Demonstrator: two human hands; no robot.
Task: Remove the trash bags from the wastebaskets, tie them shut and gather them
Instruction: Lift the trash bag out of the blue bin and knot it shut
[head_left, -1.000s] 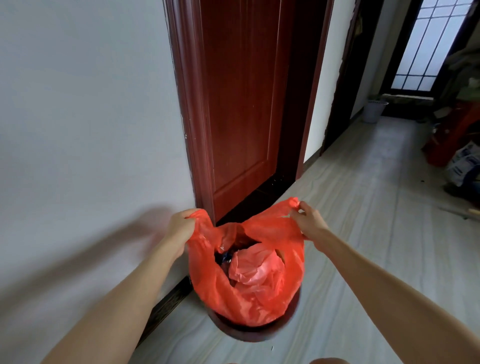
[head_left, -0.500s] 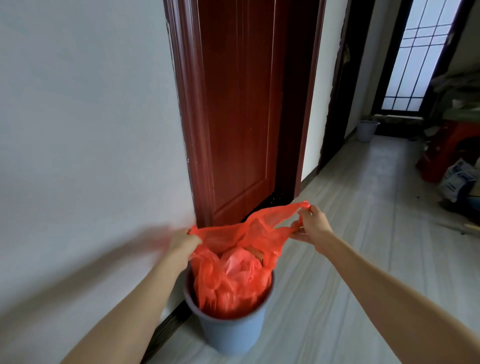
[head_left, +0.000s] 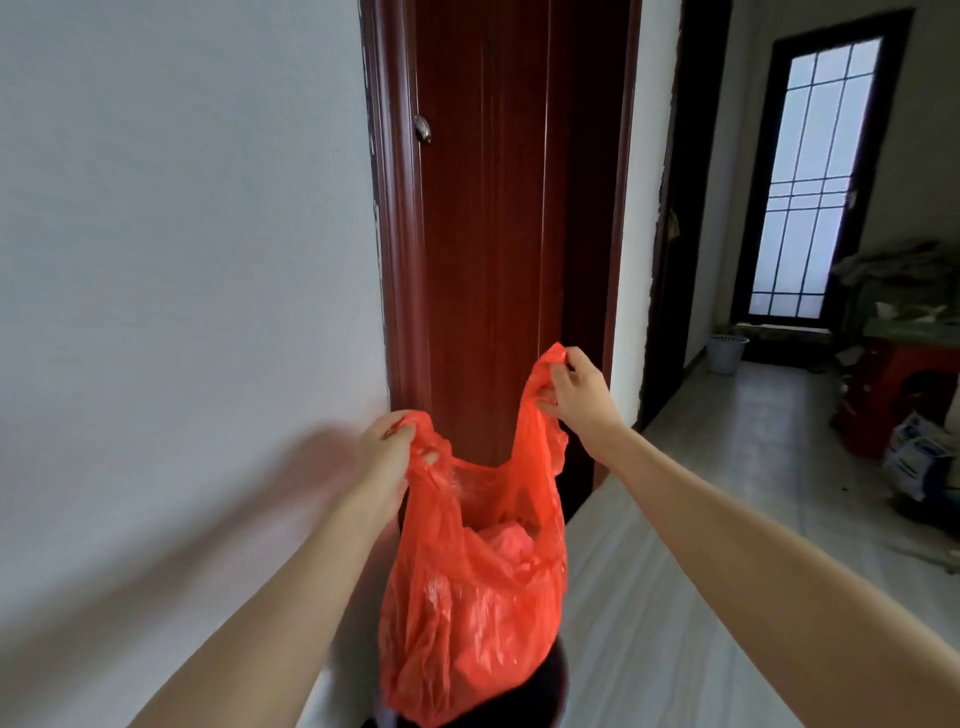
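Left hand (head_left: 387, 441) grips one handle of the single red trash bag (head_left: 475, 592); right hand (head_left: 574, 389) pinches the other at 1 o'clock. Bag hangs over one dark wastebasket (head_left: 558, 691). Second wastebasket (head_left: 726, 353) stands at 2 o'clock by the far doorway.

The wastebasket (head_left: 558, 691) is almost wholly hidden behind the hanging red trash bag (head_left: 470, 597), with only a dark sliver of rim showing at the bottom edge, where the picture also cuts it off. The fingertips of the left hand (head_left: 384, 449) and right hand (head_left: 574, 389) are buried in the bunched bag handles, the bag's contents show only as a dim crumpled shape through the plastic, and both forearms run out of the bottom of the picture. Far down the hallway, a second pale basket (head_left: 727, 353) and the clutter (head_left: 914, 364) on the right are too small and soft to make out, the clutter being cut off by the right edge.
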